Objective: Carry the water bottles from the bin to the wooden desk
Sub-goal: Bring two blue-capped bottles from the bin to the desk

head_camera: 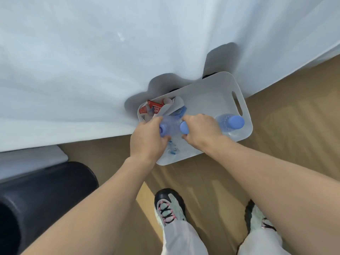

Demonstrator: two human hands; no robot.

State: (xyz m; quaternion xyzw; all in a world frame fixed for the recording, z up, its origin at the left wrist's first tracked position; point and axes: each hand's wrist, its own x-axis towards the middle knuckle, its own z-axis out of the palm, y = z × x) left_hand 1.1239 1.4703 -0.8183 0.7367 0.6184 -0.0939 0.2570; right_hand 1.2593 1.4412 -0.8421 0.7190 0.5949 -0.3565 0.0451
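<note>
Wooden floor (276, 144), shoes (170, 207) nearest. White bin (217, 96) set on floor against white curtain (92, 70). Left hand (147, 138) curled round capped bottle (165, 128) inside bin; right hand (200, 130) closed on second bottle's blue cap (184, 127). Third bottle (230, 123) upright just right of right hand, untouched. Red-labelled wrapper (152, 107) crumpled at bin's far left.

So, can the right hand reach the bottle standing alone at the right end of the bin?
Probably yes: the bottle stands uncovered beside the right hand, but that hand already grips another bottle.
</note>
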